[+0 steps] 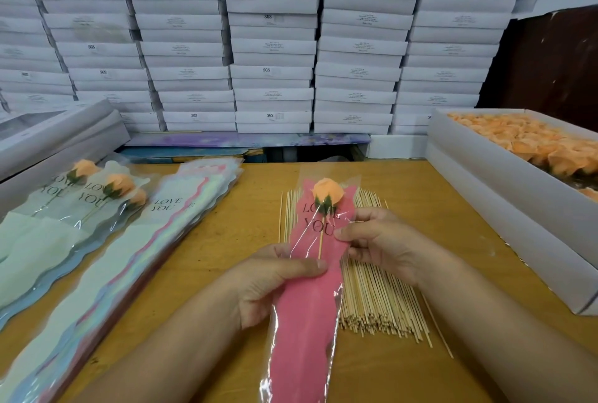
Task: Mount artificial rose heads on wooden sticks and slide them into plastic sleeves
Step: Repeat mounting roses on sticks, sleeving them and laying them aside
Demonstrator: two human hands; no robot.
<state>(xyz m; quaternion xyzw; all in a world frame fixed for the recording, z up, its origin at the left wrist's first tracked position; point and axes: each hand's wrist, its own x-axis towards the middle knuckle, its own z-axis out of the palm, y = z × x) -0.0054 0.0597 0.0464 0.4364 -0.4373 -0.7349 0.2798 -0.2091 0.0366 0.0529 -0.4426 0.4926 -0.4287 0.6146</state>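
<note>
While we hold the pink plastic sleeve (304, 305) over the table (233, 250) with both hands, the orange rose head (327, 190) sits inside it near the open top, above the printed "LOVE YOU", with its wooden stick (321, 242) running down behind the clear film. Our left hand (275, 282) grips the sleeve at its middle, thumb laid across the front, and our right hand (378, 240) pinches the right edge of the film a little higher, beside the stick. The main risk, as we judge it, is the stick's lower tip: it ends just above the left thumb, and if we squeeze or push there it could pierce the thin plastic or catch on the pink liner. A crooked push could also tilt the stick, so the rose leans off centre or the head slips off its mount. The film already looks creased around our fingers; a harder pinch may leave lasting wrinkles. Below us lies the pile of loose sticks (372, 289), and lowering the sleeve carelessly could scatter them. Finished roses (110, 189) lie to the left beside the stack of empty sleeves (168, 234); the box of rose heads (504, 169) stands at right.
</note>
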